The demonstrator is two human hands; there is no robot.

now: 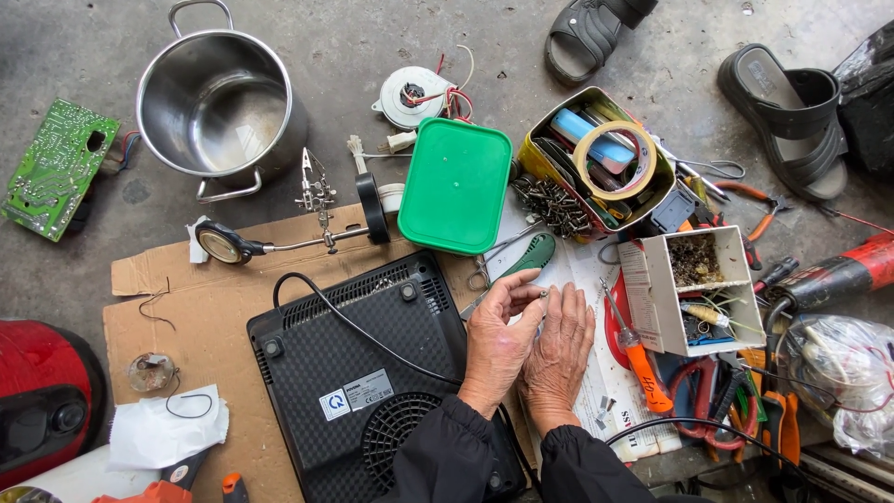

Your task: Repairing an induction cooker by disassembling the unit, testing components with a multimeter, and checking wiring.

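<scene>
My left hand (495, 337) and my right hand (561, 349) are together just right of an upturned black cooktop (358, 373), whose black cord runs across its base. Between the fingertips of both hands sits a tiny metal part (544, 293), too small to identify. Which hand grips it I cannot tell. Just above the fingers lies a green-handled tool (527, 258) and a green plastic lid (455, 184). Both sleeves are black.
A steel pot (221, 101), green circuit board (53, 166), small fan motor (413, 95), helping-hand magnifier (289, 237), yellow tin (596, 168) with tape and screws, white parts box (694, 291), orange screwdriver (643, 363), pliers, sandals, a red appliance (42, 401) and cardboard (186, 317) surround me.
</scene>
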